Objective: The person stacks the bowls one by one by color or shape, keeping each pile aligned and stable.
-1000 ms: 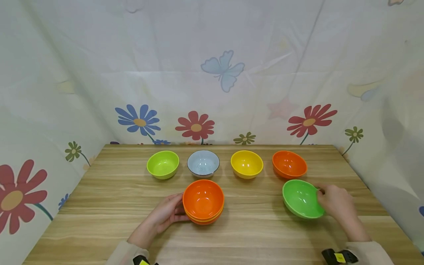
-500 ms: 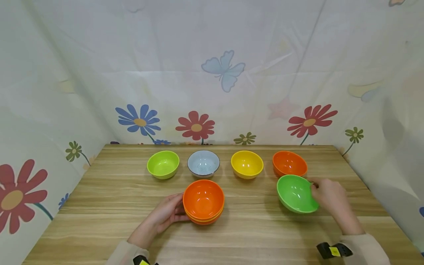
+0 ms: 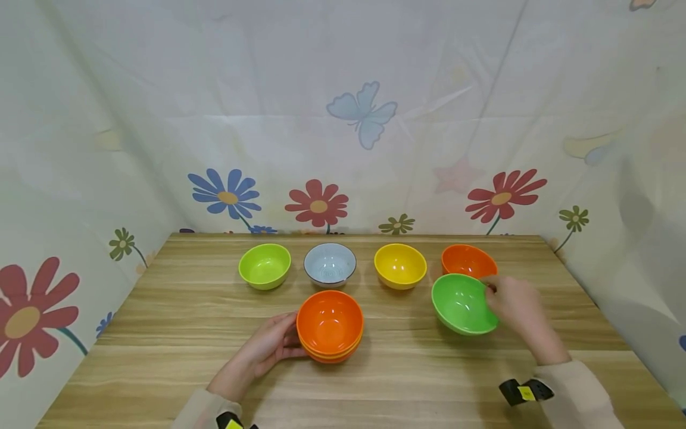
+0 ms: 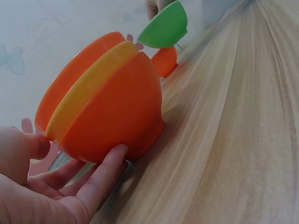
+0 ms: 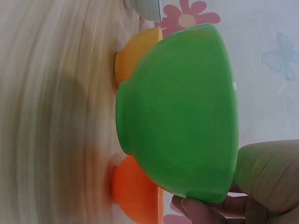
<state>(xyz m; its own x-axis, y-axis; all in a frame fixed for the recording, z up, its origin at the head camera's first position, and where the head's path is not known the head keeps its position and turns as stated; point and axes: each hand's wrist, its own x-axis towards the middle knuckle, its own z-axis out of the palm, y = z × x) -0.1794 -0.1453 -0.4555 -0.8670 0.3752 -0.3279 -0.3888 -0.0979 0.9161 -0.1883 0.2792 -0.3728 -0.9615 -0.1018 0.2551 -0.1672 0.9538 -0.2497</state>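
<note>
On the table in front stands a nested stack of bowls (image 3: pixel 329 325), orange inside, with a yellow bowl (image 4: pixel 88 88) between two orange ones. My left hand (image 3: pixel 268 345) holds the stack at its left side, thumb at the rims and fingers against the lower wall of the bottom bowl. My right hand (image 3: pixel 515 304) pinches the right rim of a green bowl (image 3: pixel 462 307), thumb on one side and fingers on the other. That bowl is held above the table, slightly tilted, and in the right wrist view its base (image 5: pixel 122 116) stands off the wood.
Along the back of the table (image 3: pixel 214 333) a row holds a lime green bowl (image 3: pixel 265 268), a pale blue-grey bowl (image 3: pixel 329 266) with a dark rim, a yellow bowl (image 3: pixel 399 267) and an orange bowl (image 3: pixel 467 259). The green bowl partly overlaps the orange one. A flowered cloth (image 3: pixel 257 119) hangs behind.
My right hand has carried the green bowl to the left and away from me, so it now overlaps the back orange bowl. My left hand and the stack have stayed in place.
</note>
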